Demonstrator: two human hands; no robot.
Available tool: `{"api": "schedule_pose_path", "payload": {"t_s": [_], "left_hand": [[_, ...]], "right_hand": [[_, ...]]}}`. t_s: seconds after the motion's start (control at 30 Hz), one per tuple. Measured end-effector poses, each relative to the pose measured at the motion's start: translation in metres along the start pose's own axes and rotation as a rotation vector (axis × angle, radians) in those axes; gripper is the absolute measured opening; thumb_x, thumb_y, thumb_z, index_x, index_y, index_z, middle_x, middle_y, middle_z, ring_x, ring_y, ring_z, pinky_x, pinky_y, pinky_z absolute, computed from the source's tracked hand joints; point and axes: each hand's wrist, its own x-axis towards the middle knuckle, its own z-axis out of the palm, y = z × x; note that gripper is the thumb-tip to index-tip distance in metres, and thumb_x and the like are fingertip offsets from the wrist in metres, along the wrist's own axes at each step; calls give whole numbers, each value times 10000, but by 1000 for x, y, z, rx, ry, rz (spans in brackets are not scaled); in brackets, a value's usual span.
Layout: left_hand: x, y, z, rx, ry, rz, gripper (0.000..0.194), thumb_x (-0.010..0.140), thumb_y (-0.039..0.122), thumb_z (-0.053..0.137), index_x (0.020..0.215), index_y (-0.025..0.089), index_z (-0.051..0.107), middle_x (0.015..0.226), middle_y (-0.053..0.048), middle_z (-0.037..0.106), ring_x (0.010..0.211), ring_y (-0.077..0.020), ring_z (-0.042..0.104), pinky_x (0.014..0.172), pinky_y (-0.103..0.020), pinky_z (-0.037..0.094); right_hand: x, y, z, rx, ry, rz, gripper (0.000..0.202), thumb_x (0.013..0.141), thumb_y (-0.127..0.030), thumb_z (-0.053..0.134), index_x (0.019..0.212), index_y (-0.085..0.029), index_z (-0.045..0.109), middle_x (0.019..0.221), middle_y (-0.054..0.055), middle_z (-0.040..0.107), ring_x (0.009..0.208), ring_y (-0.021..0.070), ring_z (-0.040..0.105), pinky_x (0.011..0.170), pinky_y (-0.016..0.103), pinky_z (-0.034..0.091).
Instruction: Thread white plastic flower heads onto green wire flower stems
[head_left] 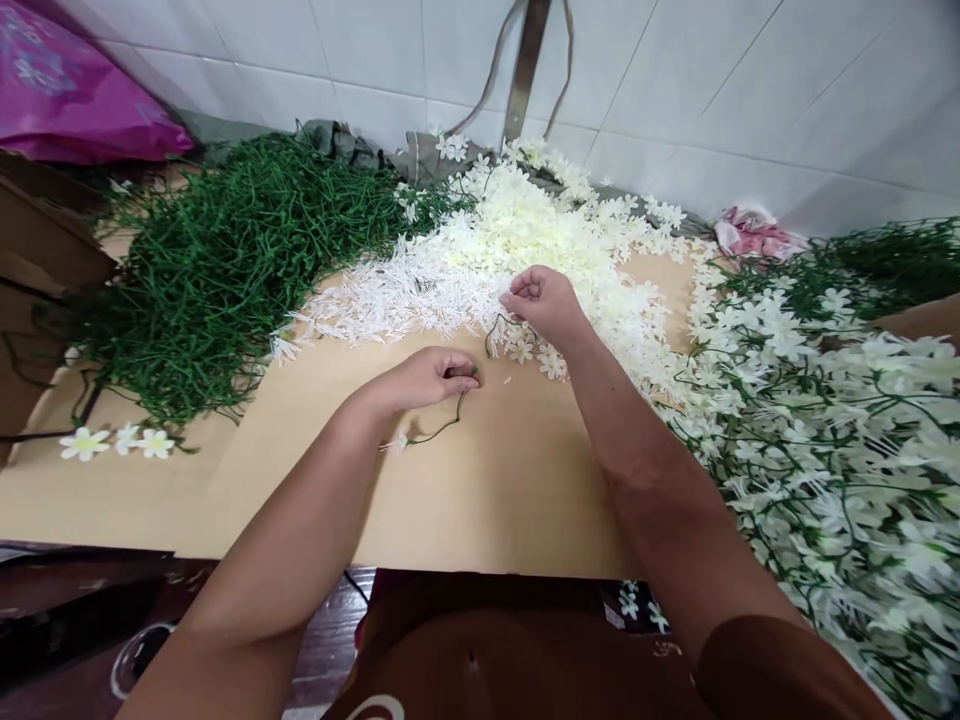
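Left hand (pixel 442 378) pinches 1 thin green plastic stem (pixel 457 418), white-tipped, trailing nearer the body. Right hand (pixel 546 302): narrow pinch, contents unclear. White fabric petals (pixel 517 225) lie loose beyond; seemingly assembled white-flowered sprays (pixel 847 430), rightward.

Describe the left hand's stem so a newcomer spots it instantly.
Start at the big white-and-cream flower pile against the tiled wall, then come toward the wearer to the left hand. From its fingertips hangs one thin green stem, curving toward the left forearm. Unlike the tangled green heap, it is single and white-tipped.
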Motion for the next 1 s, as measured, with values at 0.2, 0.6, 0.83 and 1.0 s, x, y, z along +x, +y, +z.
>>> {"api": "schedule_pose_path", "payload": {"t_s": [0.2,0.6,0.83,1.0], "left_hand": [[2,-3,4,6,54,-35,237,762,369,604,861,157,644,639,26,498,610,-103,437,581,-230,356],[18,1,24,26,525,24,277,765,345,586,922,132,667,886,-53,630,762,-135,528,717,-261,413],[47,26,49,-80,461,39,174,705,314,627,733,153,566,637,33,490,626,-104,443,630,-248,369],[55,23,41,-38,526,-35,97,747,253,581,736,158,559,666,15,535,633,-113,478,639,-254,389]], "right_hand": [[-23,4,-5,124,-51,72,324,630,-299,819,681,-192,518,595,-39,559,510,75,503,491,232,431],[-57,7,-15,322,-42,149,256,614,-252,782,699,-181,551,597,-52,584,548,62,525,504,194,441],[-72,15,-16,360,-85,146,277,589,-284,766,702,-189,531,560,-77,547,528,48,483,496,181,419],[-73,21,-27,382,-28,150,202,606,-252,700,663,-190,516,524,-85,528,497,42,470,483,177,411]]}}
